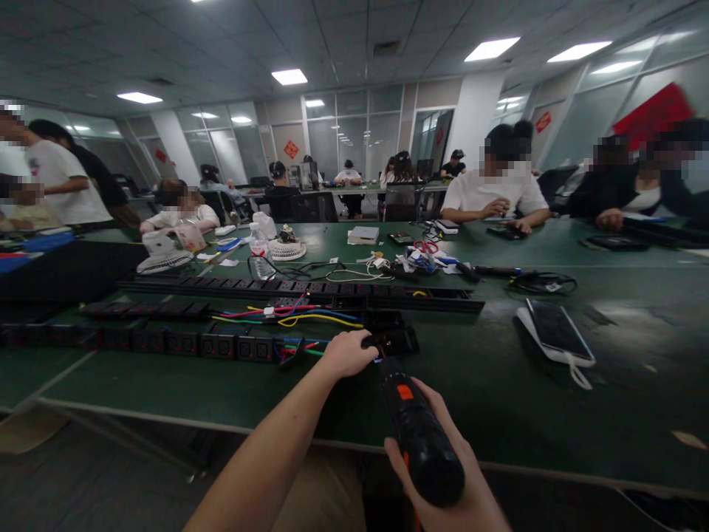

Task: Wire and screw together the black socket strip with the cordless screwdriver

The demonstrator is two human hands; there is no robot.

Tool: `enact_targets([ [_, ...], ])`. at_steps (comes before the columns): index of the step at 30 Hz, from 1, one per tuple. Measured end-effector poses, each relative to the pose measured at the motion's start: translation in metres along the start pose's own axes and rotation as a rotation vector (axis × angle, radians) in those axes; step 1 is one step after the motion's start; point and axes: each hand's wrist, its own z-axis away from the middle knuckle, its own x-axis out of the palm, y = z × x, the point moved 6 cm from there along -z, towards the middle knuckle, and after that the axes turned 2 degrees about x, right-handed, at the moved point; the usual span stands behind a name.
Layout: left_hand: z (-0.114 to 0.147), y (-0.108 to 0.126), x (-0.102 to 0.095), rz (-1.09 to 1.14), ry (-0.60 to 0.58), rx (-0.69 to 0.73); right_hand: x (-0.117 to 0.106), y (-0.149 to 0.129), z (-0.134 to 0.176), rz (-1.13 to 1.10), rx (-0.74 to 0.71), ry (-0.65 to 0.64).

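Observation:
My right hand (443, 458) is wrapped round a black cordless screwdriver (407, 414) with an orange switch on top. Its front end points away from me, close to my left fingers. My left hand (348, 355) is closed at the near edge of a small black box-like end piece (407, 341), its fingertips gripping it. Left of that hand lies a long black power strip (221, 345) with rows of sockets. Coloured wires (310, 319) in yellow, red, blue and green run from the strips toward the end piece. The tool's tip is hidden.
Behind lies another long black strip (310, 288). A phone on a white power bank (559, 332) rests at the right. Farther back are a water bottle (261, 255), white fans (286, 250) and a cable clutter (424, 258). Across the green table (620, 414) sits a person in white (492, 196).

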Motion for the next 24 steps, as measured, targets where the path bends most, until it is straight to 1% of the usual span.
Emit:
enact_targets([
  [5, 0.003, 0.003, -0.003, -0.022, 0.009, 0.010, 0.003, -0.001, 0.000, -0.005, -0.009, -0.061],
  [12, 0.004, 0.002, -0.002, -0.004, 0.039, 0.053, 0.001, -0.006, 0.001, 0.015, -0.010, -0.038],
  [19, 0.008, 0.003, -0.005, 0.001, 0.050, 0.054, 0.006, -0.006, 0.003, 0.026, 0.016, -0.069],
  [22, 0.009, 0.005, -0.006, -0.015, 0.055, 0.062, 0.003, -0.009, 0.001, 0.040, 0.007, -0.068],
  [24, 0.010, 0.006, -0.007, -0.035, 0.058, 0.065, -0.002, -0.013, -0.003, 0.058, -0.018, -0.100],
])
